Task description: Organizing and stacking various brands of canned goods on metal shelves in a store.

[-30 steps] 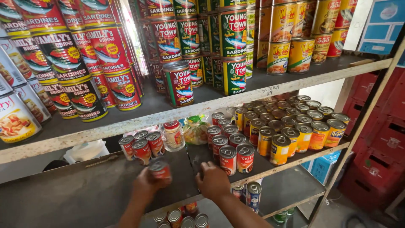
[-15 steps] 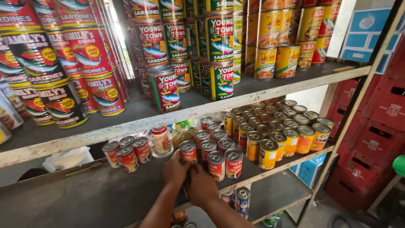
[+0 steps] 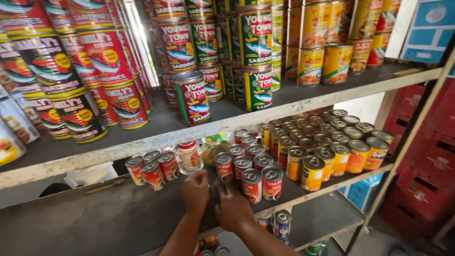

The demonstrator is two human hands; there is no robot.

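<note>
Hands, left (image 3: 195,190) and right (image 3: 232,208), closed together around a barely visible small can (image 3: 217,192); seat it upright beside the red cans (image 3: 251,185).

Small red-labelled cans (image 3: 241,173) are standing upright in a tight cluster on the grey shelf (image 3: 95,218), silver pull-tab lids facing up. The front pair is sitting near the shelf's edge. One red can (image 3: 223,167) at the cluster's left side is standing upright, partly hidden behind the fingers.
</note>
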